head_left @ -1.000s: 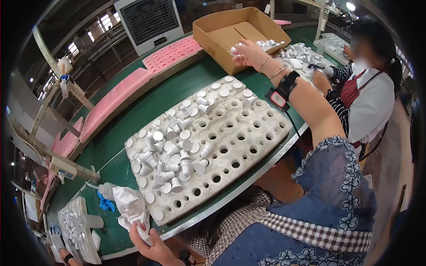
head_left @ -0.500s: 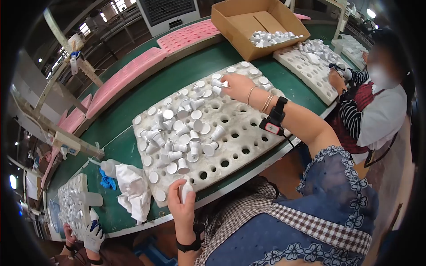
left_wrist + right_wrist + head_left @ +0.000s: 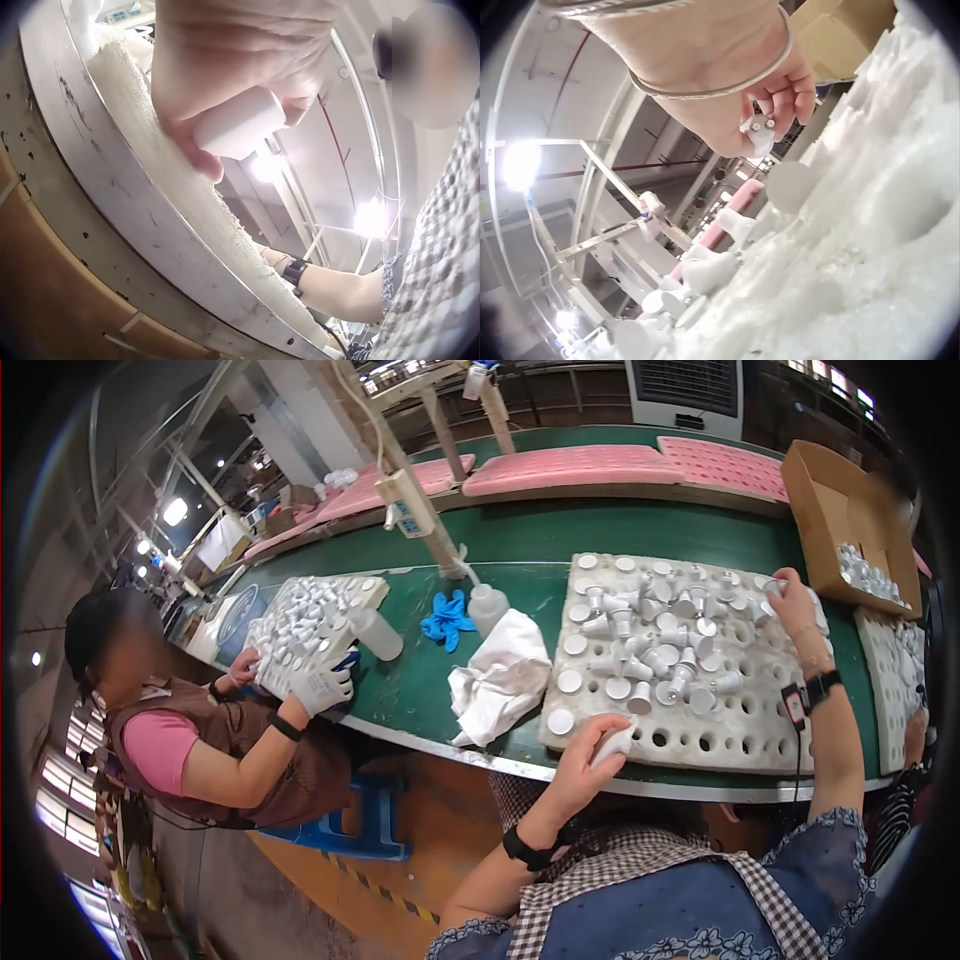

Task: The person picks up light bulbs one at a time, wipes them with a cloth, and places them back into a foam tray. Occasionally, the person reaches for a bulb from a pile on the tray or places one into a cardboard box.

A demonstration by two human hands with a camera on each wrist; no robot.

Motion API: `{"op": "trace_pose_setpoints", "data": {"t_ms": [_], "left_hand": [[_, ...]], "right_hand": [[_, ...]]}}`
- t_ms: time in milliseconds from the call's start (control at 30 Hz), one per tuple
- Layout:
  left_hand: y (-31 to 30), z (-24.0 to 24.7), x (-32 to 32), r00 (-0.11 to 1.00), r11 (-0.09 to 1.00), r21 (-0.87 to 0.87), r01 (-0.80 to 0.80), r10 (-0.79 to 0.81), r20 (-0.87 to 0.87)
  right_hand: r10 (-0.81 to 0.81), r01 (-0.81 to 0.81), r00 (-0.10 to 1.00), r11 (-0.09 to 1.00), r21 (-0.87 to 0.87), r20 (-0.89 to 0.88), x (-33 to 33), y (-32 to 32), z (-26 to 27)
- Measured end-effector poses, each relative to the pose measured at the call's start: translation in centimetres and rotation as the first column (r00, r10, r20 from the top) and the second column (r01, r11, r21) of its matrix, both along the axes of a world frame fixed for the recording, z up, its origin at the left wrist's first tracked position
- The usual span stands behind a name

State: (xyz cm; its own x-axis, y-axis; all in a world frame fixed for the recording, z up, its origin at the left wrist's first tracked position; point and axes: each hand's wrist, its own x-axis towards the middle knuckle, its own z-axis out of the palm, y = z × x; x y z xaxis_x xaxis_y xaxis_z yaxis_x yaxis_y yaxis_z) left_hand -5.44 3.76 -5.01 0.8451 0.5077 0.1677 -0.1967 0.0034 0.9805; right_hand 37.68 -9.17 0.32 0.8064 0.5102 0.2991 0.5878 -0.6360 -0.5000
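My left hand point(image 3: 583, 768) is at the front edge of a white foam board point(image 3: 765, 675), with a smooth white rounded block point(image 3: 241, 122) gripped between thumb and fingers. Over the board's far right corner, my right hand point(image 3: 797, 612) pinches a white bulb point(image 3: 760, 138) with two small metal pins on its end. Many similar white bulbs point(image 3: 683, 680) lie in a heap on the left and middle of the board. Some sit in its holes with only their flat round faces point(image 3: 560, 721) showing.
A white cloth point(image 3: 503, 680), a bottle point(image 3: 487, 608) and a blue glove point(image 3: 447, 622) lie left of the board. A cardboard box point(image 3: 833, 510) with bulbs stands back right. Another person point(image 3: 215, 735) works at the left; pink trays point(image 3: 570, 468) line the back.
The head view has turned left. My right hand has come from the cardboard box to the board with a bulb. My left hand has moved from beside the cloth to the board's front edge.
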Motion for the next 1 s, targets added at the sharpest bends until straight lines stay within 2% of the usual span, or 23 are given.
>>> {"op": "trace_pose_setpoints", "data": {"t_ms": [33, 67, 100, 167, 200, 233, 300, 367, 400, 433, 467, 500, 567, 600, 667, 767, 800, 867, 1000], "left_hand": [[0.1, -0.2, 0.0, 0.997, 0.995, -0.089, 0.046, -0.041, 0.059], [0.2, -0.1, 0.0, 0.997, 0.989, -0.14, 0.051, -0.043, 0.064], [0.1, 0.0, 0.2, 0.998, 0.99, -0.14, 0.037, -0.028, 0.062], [-0.1, 0.7, 0.8, 0.993, 0.993, 0.027, -0.116, 0.115, 0.032], [-0.1, 1.8, 1.0, 0.978, 0.916, 0.346, -0.204, 0.179, 0.104], [-0.5, 2.8, 1.2, 0.978, 0.916, 0.344, -0.207, 0.182, 0.105], [-1.7, 4.4, 1.8, 0.959, 0.674, 0.683, -0.282, 0.187, 0.212], [-3.0, 5.4, 2.4, 0.962, 0.647, 0.713, -0.27, 0.157, 0.222], [-3.6, 5.7, 2.8, 0.97, 0.59, 0.771, -0.239, 0.109, 0.217], [-4.1, 5.8, 3.2, 0.976, 0.527, 0.824, -0.207, 0.059, 0.207], [-4.4, 5.4, 3.6, 0.978, 0.524, 0.828, -0.199, 0.053, 0.201], [-4.2, 5.2, 3.5, 0.978, 0.521, 0.83, -0.198, 0.05, 0.201], [-3.6, 4.7, 3.5, 0.976, 0.494, 0.843, -0.213, 0.152, 0.158], [-3.5, 4.4, 3.4, 0.975, 0.495, 0.842, -0.215, 0.153, 0.159], [-3.4, 3.9, 3.0, 0.959, 0.52, 0.817, -0.25, 0.251, 0.134], [-4.7, 4.5, 2.5, 0.955, 0.485, 0.832, -0.27, 0.242, 0.169], [-4.9, 4.4, 2.5, 0.955, 0.486, 0.832, -0.27, 0.247, 0.165], [-5.2, 4.3, 2.8, 0.971, 0.477, 0.847, -0.235, 0.159, 0.18], [-3.3, 3.9, 3.5, 0.958, 0.479, 0.84, -0.255, 0.244, 0.152]], "right_hand": [[0.037, -0.037, 0.999, 0.997, 0.065, -0.004, -1.5, -0.6, 1.1], [0.223, -0.182, 0.967, 0.943, 0.278, -0.124, -2.8, -1.1, 1.3], [0.416, -0.277, 0.887, 0.827, 0.489, -0.201, -4.2, -1.9, 1.3], [0.608, -0.258, 0.684, 0.718, 0.647, -0.402, -10.4, -3.0, 2.2], [0.615, -0.245, 0.635, 0.733, 0.634, -0.467, -13.5, -3.5, 1.9], [0.616, -0.231, 0.583, 0.751, 0.619, -0.53, -16.3, -4.0, 1.4], [0.624, -0.202, 0.475, 0.764, 0.613, -0.621, -20.7, -4.8, -0.8], [0.692, -0.168, 0.429, 0.693, 0.701, -0.58, -24.3, -4.4, -2.3], [0.692, -0.164, 0.428, 0.692, 0.703, -0.582, -25.0, -4.1, -2.2], [0.664, -0.269, 0.507, 0.728, 0.63, -0.55, -25.7, -3.9, -2.1], [0.638, -0.364, 0.582, 0.759, 0.54, -0.504, -26.0, -3.8, -2.1], [0.639, -0.362, 0.583, 0.757, 0.543, -0.502, -25.9, -3.7, -2.4], [0.703, -0.466, 0.597, 0.695, 0.547, -0.385, -25.3, -3.5, -3.2], [0.704, -0.467, 0.597, 0.696, 0.546, -0.386, -25.6, -3.4, -3.1], [0.699, -0.341, 0.552, 0.687, 0.642, -0.455, -26.4, -3.0, -2.6], [0.693, -0.291, 0.568, 0.673, 0.679, -0.444, -26.2, -3.1, -3.8], [0.695, -0.292, 0.563, 0.674, 0.679, -0.447, -26.1, -3.1, -3.6], [0.676, -0.426, 0.587, 0.726, 0.54, -0.446, -25.9, -3.3, -2.9], [0.644, -0.47, 0.602, 0.763, 0.443, -0.472, -25.8, -3.7, -2.6]]}}
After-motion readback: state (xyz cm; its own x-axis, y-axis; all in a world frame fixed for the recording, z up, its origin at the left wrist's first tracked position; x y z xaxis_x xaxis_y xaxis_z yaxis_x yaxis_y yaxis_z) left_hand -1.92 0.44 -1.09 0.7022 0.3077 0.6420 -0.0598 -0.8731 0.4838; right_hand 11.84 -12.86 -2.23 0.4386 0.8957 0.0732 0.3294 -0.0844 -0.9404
